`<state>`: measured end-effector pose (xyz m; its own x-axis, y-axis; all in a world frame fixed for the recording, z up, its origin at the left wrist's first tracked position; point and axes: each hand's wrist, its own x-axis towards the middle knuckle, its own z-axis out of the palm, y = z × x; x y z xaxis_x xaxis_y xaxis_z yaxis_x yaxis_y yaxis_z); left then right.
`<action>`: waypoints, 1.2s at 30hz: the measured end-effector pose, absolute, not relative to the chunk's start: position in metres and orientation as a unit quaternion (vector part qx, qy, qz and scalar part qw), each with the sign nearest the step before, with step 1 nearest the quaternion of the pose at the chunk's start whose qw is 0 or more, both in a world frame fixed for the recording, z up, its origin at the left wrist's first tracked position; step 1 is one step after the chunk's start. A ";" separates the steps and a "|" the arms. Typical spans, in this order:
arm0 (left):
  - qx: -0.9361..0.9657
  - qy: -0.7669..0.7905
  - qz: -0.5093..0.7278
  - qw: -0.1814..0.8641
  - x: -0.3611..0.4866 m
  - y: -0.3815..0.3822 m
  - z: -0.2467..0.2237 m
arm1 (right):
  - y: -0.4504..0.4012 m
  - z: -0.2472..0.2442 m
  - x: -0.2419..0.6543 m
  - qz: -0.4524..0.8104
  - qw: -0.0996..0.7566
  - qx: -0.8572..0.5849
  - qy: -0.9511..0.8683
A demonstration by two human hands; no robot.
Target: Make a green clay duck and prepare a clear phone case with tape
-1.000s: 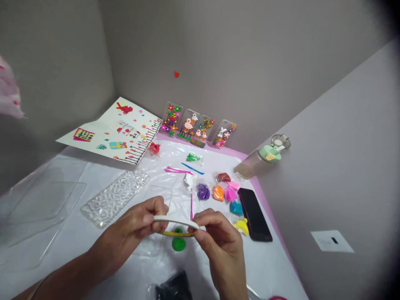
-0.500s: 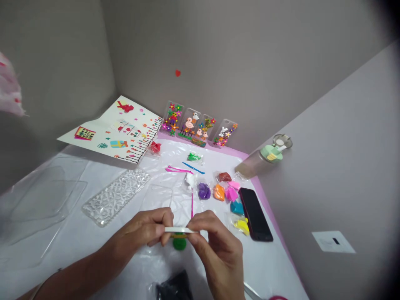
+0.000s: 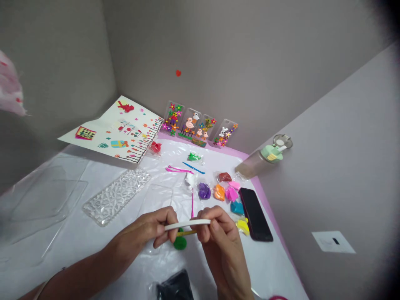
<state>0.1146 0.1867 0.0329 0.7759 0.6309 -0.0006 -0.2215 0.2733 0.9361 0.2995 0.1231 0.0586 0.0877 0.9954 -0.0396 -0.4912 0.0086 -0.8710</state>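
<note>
In front of me, my left hand [image 3: 156, 227] pinches the left end of a thin white strip [image 3: 187, 223], seen nearly edge-on and slightly bowed. My right hand [image 3: 220, 237] grips its right end between thumb and fingers. A narrow yellow edge [image 3: 185, 234] shows just below the strip; whether it belongs to it I cannot tell. Beneath my hands a round green clay piece [image 3: 180, 243] is partly covered. A clear phone case [image 3: 156, 198] lies flat just beyond my left hand, and a pink stick tool [image 3: 192, 204] rests behind the strip.
Several bagged clay lumps, including a purple one [image 3: 204, 191], lie beyond my right hand beside a black phone [image 3: 255, 214]. A textured clear case [image 3: 117, 196] is at left. Decorated cases [image 3: 189, 123] lean against the wall near a bottle [image 3: 254, 162]. A black packet [image 3: 175, 286] lies close.
My right hand has moved right along the strip and changed its grip, so more of the strip shows and it bows upward. The left hand has barely moved.
</note>
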 end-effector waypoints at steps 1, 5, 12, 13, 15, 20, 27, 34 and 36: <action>0.534 0.192 0.273 0.777 0.115 0.187 0.033 | 0.124 0.059 0.300 0.588 0.635 -0.385 -0.321; 0.527 0.203 0.269 0.780 0.114 0.187 0.030 | 0.126 0.059 0.300 0.586 0.648 -0.383 -0.301; 0.533 0.218 0.265 0.773 0.114 0.186 0.030 | 0.123 0.057 0.300 0.574 0.636 -0.396 -0.331; 0.531 0.218 0.261 0.776 0.114 0.187 0.030 | 0.122 0.057 0.301 0.575 0.635 -0.395 -0.332; 0.526 0.220 0.254 0.781 0.113 0.187 0.029 | 0.122 0.057 0.301 0.580 0.634 -0.391 -0.330; 0.532 0.230 0.256 0.773 0.112 0.186 0.033 | 0.120 0.057 0.302 0.580 0.606 -0.408 -0.360; 0.536 0.214 0.262 0.773 0.113 0.187 0.041 | 0.118 0.053 0.302 0.542 0.577 -0.462 -0.400; 0.504 0.217 0.244 0.800 0.112 0.186 0.047 | 0.119 0.049 0.302 0.553 0.591 -0.439 -0.391; 0.505 0.219 0.242 0.799 0.111 0.185 0.049 | 0.119 0.048 0.302 0.553 0.587 -0.438 -0.398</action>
